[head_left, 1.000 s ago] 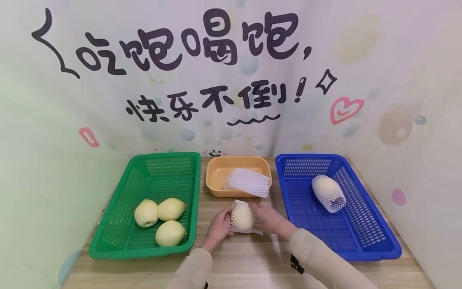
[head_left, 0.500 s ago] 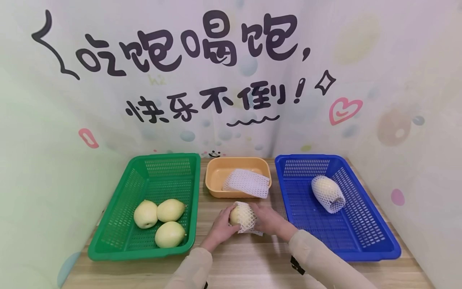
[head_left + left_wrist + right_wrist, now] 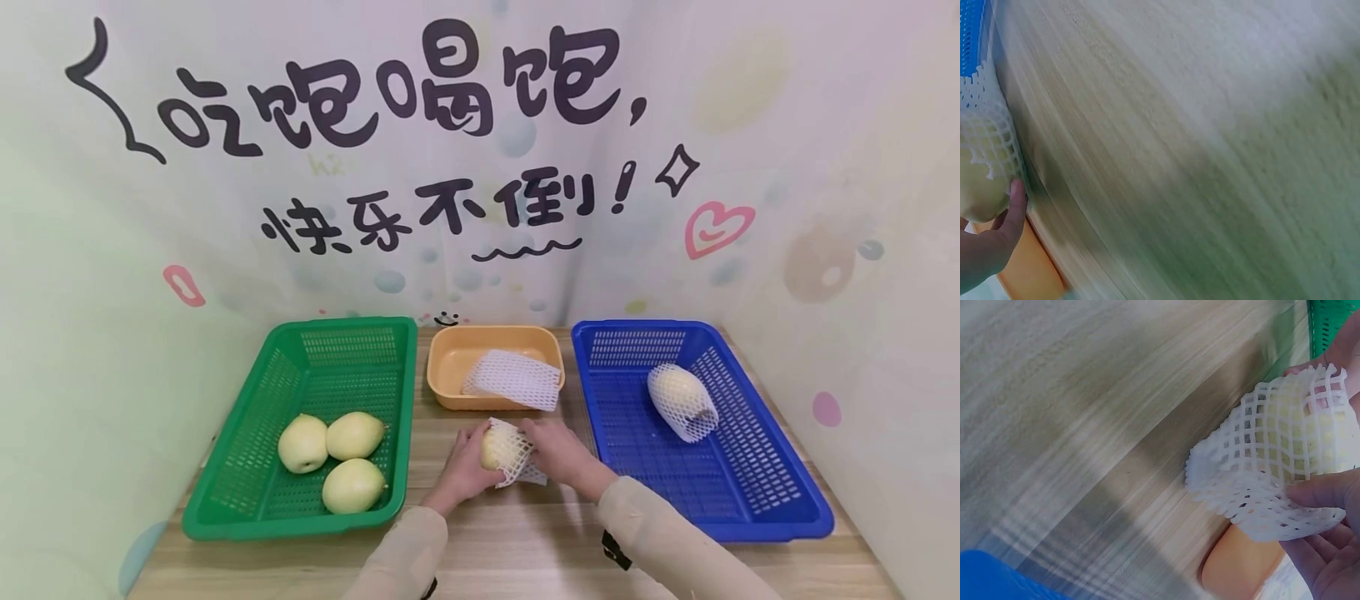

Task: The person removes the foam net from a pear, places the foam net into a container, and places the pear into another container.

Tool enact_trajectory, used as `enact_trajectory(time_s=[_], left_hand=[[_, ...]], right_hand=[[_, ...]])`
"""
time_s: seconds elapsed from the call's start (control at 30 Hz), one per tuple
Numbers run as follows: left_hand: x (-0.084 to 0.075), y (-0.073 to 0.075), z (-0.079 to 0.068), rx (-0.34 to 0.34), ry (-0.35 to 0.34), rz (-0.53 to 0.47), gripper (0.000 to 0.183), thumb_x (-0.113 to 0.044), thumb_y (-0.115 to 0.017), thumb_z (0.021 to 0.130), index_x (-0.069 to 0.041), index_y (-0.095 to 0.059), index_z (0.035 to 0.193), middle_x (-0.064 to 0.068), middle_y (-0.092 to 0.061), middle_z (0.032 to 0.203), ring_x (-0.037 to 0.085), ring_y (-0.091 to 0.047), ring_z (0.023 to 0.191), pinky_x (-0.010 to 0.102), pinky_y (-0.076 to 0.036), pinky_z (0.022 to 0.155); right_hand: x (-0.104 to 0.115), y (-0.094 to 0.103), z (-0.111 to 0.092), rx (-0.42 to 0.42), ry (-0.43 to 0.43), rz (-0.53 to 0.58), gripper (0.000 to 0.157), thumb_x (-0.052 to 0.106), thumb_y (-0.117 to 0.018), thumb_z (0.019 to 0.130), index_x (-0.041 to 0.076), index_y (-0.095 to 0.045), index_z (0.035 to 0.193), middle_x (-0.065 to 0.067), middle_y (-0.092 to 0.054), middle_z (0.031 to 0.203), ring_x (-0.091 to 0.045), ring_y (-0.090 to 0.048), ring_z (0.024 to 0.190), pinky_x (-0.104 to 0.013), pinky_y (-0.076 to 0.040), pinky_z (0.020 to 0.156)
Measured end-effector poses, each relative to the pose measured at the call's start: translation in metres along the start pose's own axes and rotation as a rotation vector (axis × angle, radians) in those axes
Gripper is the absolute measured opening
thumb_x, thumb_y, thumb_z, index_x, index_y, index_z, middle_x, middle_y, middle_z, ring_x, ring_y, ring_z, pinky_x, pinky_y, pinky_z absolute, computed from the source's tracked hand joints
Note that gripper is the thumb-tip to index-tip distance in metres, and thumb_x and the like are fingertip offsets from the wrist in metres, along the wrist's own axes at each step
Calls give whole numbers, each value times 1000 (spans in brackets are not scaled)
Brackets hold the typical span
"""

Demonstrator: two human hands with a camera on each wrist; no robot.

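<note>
Between both hands, above the front middle of the table, is a pale yellow pear (image 3: 490,450) partly inside a white foam net sleeve (image 3: 514,457). My left hand (image 3: 467,467) grips the pear's bare left end, its fingers and thumb around it. In the left wrist view a fingertip touches the edge of the net (image 3: 991,140). My right hand (image 3: 561,455) pinches the sleeve on the right; the right wrist view shows the thumb pressing on the mesh (image 3: 1272,444), whose loose end hangs past the pear.
A green basket (image 3: 197,500) on the left holds three bare pears (image 3: 354,486). On the right, a blue basket (image 3: 637,483) holds one netted pear (image 3: 681,400). Behind the hands stands an orange tray (image 3: 450,367) with white foam nets (image 3: 513,377) over its rim.
The net covered the pear's left side a second ago; that side is now bare. My left hand has shifted slightly right and wraps further around the pear. The right hand stays nearly in place.
</note>
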State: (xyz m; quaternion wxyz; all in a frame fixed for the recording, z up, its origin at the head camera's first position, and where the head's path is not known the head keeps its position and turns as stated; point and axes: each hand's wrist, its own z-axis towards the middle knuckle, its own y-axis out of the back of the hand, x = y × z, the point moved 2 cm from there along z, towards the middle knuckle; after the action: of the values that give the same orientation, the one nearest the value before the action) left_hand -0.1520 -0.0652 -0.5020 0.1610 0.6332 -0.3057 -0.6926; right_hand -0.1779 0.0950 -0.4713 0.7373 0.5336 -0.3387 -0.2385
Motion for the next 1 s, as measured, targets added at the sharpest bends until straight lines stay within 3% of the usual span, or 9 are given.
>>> enact_trajectory(time_s=[0.2,0.43,0.53,0.77,0.87,1.0], left_hand=[[2,2,1,7,4,22,78,-10,-78,66,3,-36,131,26,-43,123,40,-47,107,51,-39,88],[5,0,3,-37,47,18,76,-18,-79,68,-3,-40,131,22,-41,115,35,-47,100,48,-40,86],[5,1,2,-40,64,10,75,-20,-79,68,-6,-41,131,19,-40,113,33,-46,98,46,-41,83],[5,0,0,-9,24,1,74,-19,-78,68,-5,-41,130,21,-45,114,32,-51,96,47,-44,79],[5,0,-1,1,15,18,73,-20,-77,69,-4,-40,131,22,-45,117,34,-51,99,47,-44,80],[5,0,0,-4,9,41,72,-20,-75,71,-3,-40,131,23,-45,117,34,-51,99,47,-44,80]], right_hand=[[0,1,-1,-3,-8,-13,34,-9,-66,65,3,-58,95,-7,-59,74,-24,-57,64,-34,-45,50],[0,1,-3,18,2,-12,48,-10,-60,70,5,-58,116,-11,-62,88,-26,-60,73,-38,-48,56],[-1,1,-4,38,-5,-18,49,-11,-60,70,6,-58,117,-12,-62,92,-27,-60,77,-39,-49,59],[-1,2,-6,59,-45,-75,45,-8,-60,70,10,-62,111,-8,-63,94,-27,-59,83,-40,-49,56],[1,2,-5,105,-47,-58,46,0,-66,71,9,-59,115,-9,-61,99,-28,-57,88,-41,-49,60],[5,0,-4,174,7,17,61,13,-72,71,2,-48,127,-16,-53,114,-32,-54,100,-44,-47,76]])
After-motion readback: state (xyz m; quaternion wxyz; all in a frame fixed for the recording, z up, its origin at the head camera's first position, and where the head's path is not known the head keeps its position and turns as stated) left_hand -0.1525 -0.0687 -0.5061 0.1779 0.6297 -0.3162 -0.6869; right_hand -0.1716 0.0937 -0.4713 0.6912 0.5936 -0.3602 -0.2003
